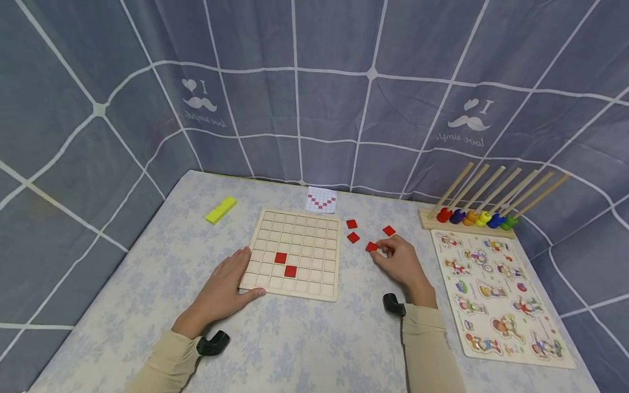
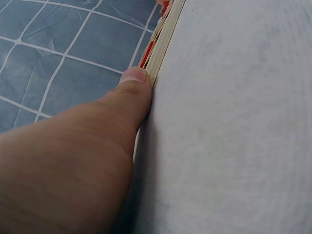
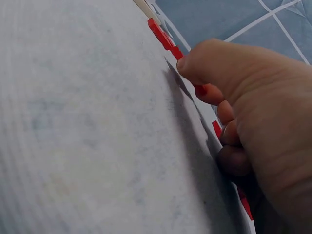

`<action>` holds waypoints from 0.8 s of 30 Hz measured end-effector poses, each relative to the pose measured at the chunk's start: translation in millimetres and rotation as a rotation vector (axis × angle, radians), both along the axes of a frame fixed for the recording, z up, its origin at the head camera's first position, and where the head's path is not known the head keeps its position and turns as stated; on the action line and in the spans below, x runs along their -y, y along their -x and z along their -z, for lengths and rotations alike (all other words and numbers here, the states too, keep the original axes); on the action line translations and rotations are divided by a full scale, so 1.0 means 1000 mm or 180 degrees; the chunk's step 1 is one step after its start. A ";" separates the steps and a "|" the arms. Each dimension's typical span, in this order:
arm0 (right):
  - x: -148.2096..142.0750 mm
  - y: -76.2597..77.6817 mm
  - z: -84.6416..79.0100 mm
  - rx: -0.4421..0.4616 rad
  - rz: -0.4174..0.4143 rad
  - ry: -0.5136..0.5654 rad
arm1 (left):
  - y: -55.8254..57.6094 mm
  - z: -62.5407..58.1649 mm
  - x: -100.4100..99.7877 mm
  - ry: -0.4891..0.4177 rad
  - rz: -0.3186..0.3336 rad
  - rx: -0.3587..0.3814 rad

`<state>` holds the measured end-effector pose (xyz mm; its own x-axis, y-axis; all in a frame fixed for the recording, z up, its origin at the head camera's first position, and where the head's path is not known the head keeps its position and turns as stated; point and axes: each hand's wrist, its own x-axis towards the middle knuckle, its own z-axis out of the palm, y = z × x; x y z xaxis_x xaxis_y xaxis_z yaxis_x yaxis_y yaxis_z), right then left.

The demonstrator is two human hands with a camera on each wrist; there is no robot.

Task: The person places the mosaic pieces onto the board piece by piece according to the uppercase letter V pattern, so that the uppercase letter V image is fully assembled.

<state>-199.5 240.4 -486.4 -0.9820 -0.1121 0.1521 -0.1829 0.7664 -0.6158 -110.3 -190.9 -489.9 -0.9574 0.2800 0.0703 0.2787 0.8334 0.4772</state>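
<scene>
A pale wooden grid board lies on the table, with two red square tiles, an upper one and a lower one, set diagonally in its cells. My left hand rests at the board's lower left corner, fingers along the left side and thumb on the front edge; the left wrist view shows that thumb against the edge. To the right of the board, my right hand pinches a red tile between thumb and forefinger. Loose red tiles lie near it: one, another and a third.
Behind the board is a small pattern card with a pink V of squares. A yellow block lies at back left. On the right are a wooden peg stand with coloured beads and a picture puzzle board. A grey curtain hangs behind.
</scene>
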 end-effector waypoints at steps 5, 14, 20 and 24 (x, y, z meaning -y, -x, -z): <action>-0.001 -0.001 -0.003 -0.0081 0.0026 0.0186 | 0.000 -0.003 -0.001 0.0009 0.0029 0.0010; 0.001 -0.002 -0.014 -0.0369 0.0126 0.0413 | 0.008 -0.004 -0.002 0.0055 0.0090 -0.0004; 0.019 -0.001 -0.019 -0.0263 0.0032 0.0576 | 0.005 -0.004 -0.001 0.0043 0.0046 0.0010; 0.034 0.000 -0.019 -0.0097 -0.0115 0.0540 | 0.002 -0.001 0.000 0.0023 0.0006 0.0032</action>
